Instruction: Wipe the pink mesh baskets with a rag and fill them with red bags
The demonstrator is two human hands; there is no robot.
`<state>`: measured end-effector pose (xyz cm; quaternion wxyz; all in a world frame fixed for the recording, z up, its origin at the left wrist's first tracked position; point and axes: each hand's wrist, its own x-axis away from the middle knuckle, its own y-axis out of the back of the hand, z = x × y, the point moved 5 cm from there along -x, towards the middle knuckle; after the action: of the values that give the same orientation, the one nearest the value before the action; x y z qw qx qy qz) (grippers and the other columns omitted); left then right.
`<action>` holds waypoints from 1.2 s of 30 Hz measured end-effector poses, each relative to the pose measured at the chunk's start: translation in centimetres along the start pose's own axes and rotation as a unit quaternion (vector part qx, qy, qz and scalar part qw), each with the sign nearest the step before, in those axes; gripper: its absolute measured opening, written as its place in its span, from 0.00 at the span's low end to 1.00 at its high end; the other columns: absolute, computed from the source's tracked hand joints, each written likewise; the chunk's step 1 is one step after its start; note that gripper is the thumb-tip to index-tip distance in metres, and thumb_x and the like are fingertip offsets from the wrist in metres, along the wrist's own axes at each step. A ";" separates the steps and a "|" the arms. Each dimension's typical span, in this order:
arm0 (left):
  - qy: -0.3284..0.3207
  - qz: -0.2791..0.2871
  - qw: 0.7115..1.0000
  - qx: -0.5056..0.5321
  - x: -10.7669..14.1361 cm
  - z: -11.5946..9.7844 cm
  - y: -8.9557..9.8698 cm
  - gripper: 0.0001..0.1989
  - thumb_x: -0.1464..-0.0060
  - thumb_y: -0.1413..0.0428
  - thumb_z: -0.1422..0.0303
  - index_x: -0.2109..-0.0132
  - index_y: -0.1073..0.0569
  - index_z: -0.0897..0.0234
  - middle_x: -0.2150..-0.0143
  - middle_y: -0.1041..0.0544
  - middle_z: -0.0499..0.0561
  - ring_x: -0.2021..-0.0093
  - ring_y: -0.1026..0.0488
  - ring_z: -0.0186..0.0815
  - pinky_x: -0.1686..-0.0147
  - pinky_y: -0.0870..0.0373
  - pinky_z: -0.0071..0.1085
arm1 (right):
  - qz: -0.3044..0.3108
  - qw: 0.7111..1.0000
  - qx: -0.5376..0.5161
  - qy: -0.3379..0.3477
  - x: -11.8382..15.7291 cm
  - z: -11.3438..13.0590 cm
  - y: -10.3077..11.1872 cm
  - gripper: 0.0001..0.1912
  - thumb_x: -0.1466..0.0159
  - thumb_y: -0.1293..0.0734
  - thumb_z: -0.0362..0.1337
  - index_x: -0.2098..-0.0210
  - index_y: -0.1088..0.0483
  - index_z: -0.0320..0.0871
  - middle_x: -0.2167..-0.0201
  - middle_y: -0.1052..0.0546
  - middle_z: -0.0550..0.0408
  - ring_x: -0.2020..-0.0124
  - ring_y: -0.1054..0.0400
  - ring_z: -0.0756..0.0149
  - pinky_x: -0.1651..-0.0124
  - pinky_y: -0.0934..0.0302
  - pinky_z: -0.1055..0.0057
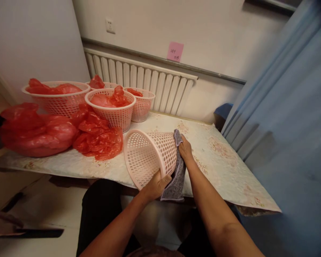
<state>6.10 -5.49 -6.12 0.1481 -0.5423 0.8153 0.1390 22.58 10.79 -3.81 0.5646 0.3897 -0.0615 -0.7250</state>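
Note:
A pale pink perforated plastic basket (147, 155) lies tipped on its side at the table's near edge, its mouth facing left and toward me. My left hand (156, 185) grips its lower rim. My right hand (186, 150) presses a grey cloth (176, 178) against the basket's outer wall near its base; the cloth hangs down past the table edge.
Several pink baskets (113, 109) lined with red plastic bags stand at the back left. Loose red bags (42, 130) lie in front of them. The table (224, 160) has a floral cover. A radiator (149, 78) runs behind, a blue curtain (283, 107) hangs at right.

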 end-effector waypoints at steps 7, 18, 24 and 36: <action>0.012 -0.001 1.000 0.007 0.6 0.4 0.1 0.34 0.41 0.53 0.49 0.34 0.42 0.65 0.38 0.32 0.58 0.33 0.46 0.48 0.32 0.54 0.47 | -0.092 0.992 0.015 -0.087 2.1 -3.0 1.4 0.22 0.38 0.49 0.44 0.55 0.30 0.41 0.58 0.23 0.45 0.54 0.31 0.56 0.52 0.39 0.62; -0.007 -0.028 1.000 -0.004 -0.3 1.1 0.8 0.36 0.41 0.57 0.45 0.35 0.40 0.67 0.39 0.32 0.59 0.33 0.46 0.47 0.32 0.55 0.45 | -0.066 0.991 -0.110 0.048 14.0 3.8 -1.4 0.28 0.34 0.44 0.41 0.35 0.45 0.45 0.35 0.40 0.50 0.33 0.49 0.59 0.33 0.54 0.51; 0.014 -0.022 1.000 -0.006 -0.2 0.9 1.0 0.40 0.44 0.58 0.42 0.36 0.40 0.67 0.40 0.31 0.58 0.34 0.45 0.48 0.33 0.54 0.45 | 0.020 0.975 -0.143 0.171 15.2 9.2 -0.9 0.24 0.33 0.43 0.43 0.37 0.42 0.54 0.36 0.38 0.57 0.34 0.47 0.60 0.32 0.54 0.52; 0.014 -0.018 0.999 -0.022 0.1 1.2 1.1 0.36 0.41 0.59 0.44 0.38 0.36 0.66 0.38 0.33 0.57 0.35 0.43 0.47 0.33 0.55 0.44 | 0.099 0.953 -0.118 0.260 9.8 12.3 -0.6 0.24 0.33 0.42 0.45 0.38 0.41 0.53 0.39 0.33 0.58 0.37 0.41 0.61 0.32 0.54 0.54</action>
<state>5.11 -4.70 -7.22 0.1269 -0.5619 0.8042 0.1467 13.73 -1.78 -0.53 0.6719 0.4870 0.1349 -0.5415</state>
